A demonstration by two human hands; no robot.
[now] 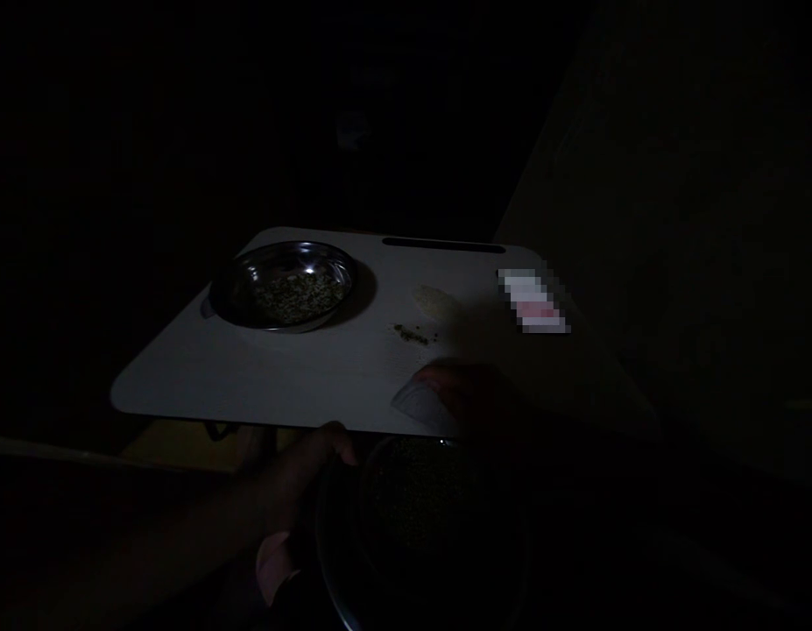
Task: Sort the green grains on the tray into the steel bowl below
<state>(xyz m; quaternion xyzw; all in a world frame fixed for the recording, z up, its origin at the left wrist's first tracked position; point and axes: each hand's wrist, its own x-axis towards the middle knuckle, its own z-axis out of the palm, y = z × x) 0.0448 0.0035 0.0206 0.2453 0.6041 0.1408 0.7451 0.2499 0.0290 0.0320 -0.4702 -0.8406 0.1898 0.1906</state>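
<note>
In dim light, my right hand (475,394) is closed on a pale, flat piece with a rounded edge (419,403), at the front edge of a white table (201,377). Its exact kind is unclear. Just beyond it on the tabletop lie a small heap of dark green bits (412,334) and a patch of pale grains (437,302). My left hand (330,443) grips the rim of a large dark bowl (340,596) below the table's edge. Greenish small pieces (422,491) lie inside that bowl. Shadow hides much of both hands.
A shiny steel bowl (238,302) with small green and pale pieces (300,296) stands at the table's left. A bright, pixelated screen (533,302) lies at the right. A dark slot (443,245) runs along the back edge. A wall (674,219) rises on the right.
</note>
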